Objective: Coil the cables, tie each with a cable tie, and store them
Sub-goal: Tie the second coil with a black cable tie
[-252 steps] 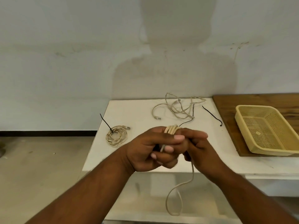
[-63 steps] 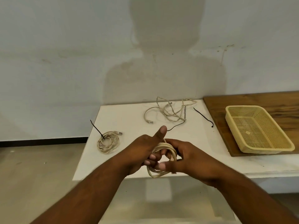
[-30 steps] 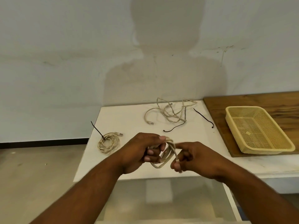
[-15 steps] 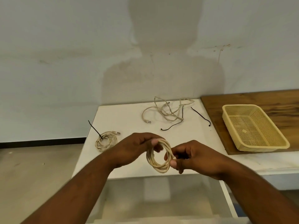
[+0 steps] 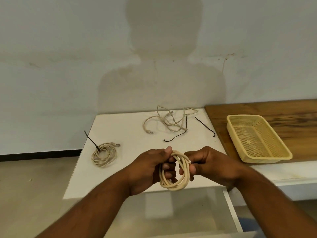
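Cream cable [image 5: 174, 184], wound into a small coil, hangs between your hands just over the near edge of the white bench [image 5: 127, 127]: your left hand [image 5: 149, 169] curls its fingers through the loops while your right hand [image 5: 211, 165] pinches the strands opposite, which I judge keeps the turns from springing apart until a tie goes on. Two black cable ties [image 5: 175, 137] lie just beyond, beside the loose cable [image 5: 169, 121], across an open stretch of bench; the yellow basket [image 5: 267, 158] sits well to your right on the wooden board [image 5: 274, 109], and the tied coil [image 5: 103, 154] lies apart on the left
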